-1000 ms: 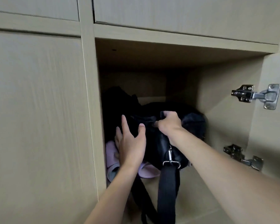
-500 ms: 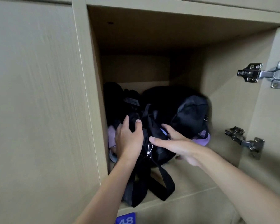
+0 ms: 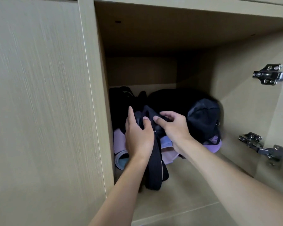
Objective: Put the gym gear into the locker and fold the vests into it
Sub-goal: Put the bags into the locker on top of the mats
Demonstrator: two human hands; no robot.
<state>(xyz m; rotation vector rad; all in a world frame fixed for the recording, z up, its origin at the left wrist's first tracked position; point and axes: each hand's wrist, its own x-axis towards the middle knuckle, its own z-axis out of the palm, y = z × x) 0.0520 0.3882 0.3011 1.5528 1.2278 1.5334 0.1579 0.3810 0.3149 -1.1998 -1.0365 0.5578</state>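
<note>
Hands: left hand [image 3: 138, 136] and right hand [image 3: 173, 128] both pinch black bag [image 3: 201, 118] fabric | inside locker [image 3: 235, 62]

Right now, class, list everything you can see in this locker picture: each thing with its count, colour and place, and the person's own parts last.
locker: one, beige wood, open, fills the middle and right
closed door: one, beige, left of the opening
hinges: two, silver metal, on the right edge, one above the other
bag: one, black, inside towards the back right
strap: one, black, hanging forward over the locker floor between the wrists
mat: one, rolled, lilac, low on the inside left
purple cloth: one, under the bag's right end
left hand: one, gripping black fabric
right hand: one, pinching the same fabric
</note>
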